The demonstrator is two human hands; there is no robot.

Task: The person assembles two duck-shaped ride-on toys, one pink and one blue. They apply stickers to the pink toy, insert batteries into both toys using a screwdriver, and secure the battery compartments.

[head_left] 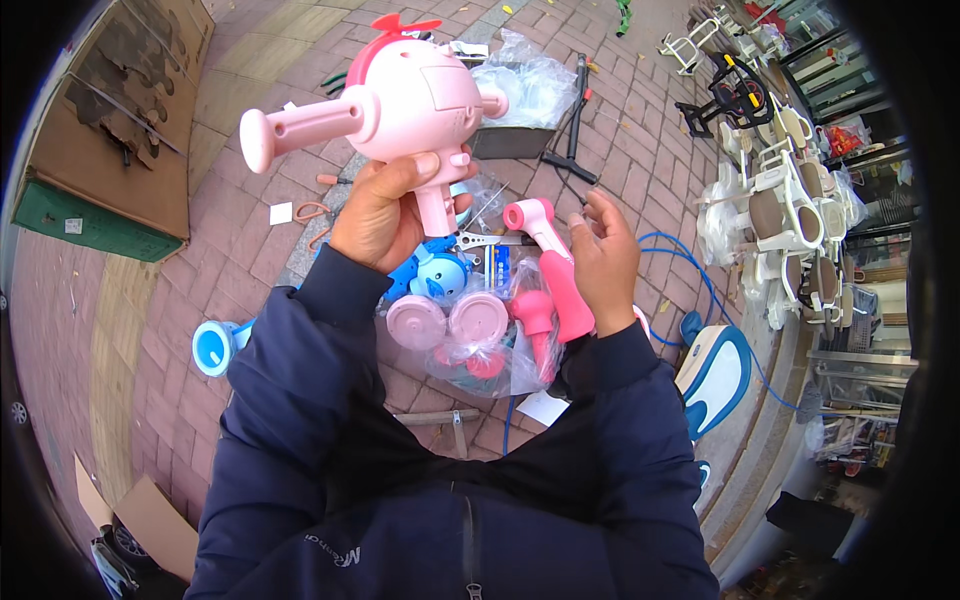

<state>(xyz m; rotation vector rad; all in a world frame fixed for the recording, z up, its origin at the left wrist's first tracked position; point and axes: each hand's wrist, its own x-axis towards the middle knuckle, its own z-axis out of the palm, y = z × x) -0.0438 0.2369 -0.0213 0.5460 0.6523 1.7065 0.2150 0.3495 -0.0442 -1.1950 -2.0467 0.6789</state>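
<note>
My left hand (385, 215) is closed around the stem of a pale pink toy handlebar head (425, 100), lifted up in front of me. It has a round body, a grip bar sticking out on each side and a red propeller-like piece on top. My right hand (608, 262) has its fingers apart, beside a two-tone pink plastic part (560, 280) with a round hole at its pale end; whether they touch I cannot tell. Below lie a blue animal-faced toy part (440, 273), two bagged pale pink round pieces (478, 318) and a darker pink part (533, 312) in clear plastic.
A wrench (490, 240) lies beyond the parts. Farther off are clear plastic bags (525, 85) and a black T-shaped bar (577, 120). A cardboard box (125, 110) stands left, near a blue cup-shaped part (212, 347). White frames (785, 215) and a blue hose (715, 285) are right.
</note>
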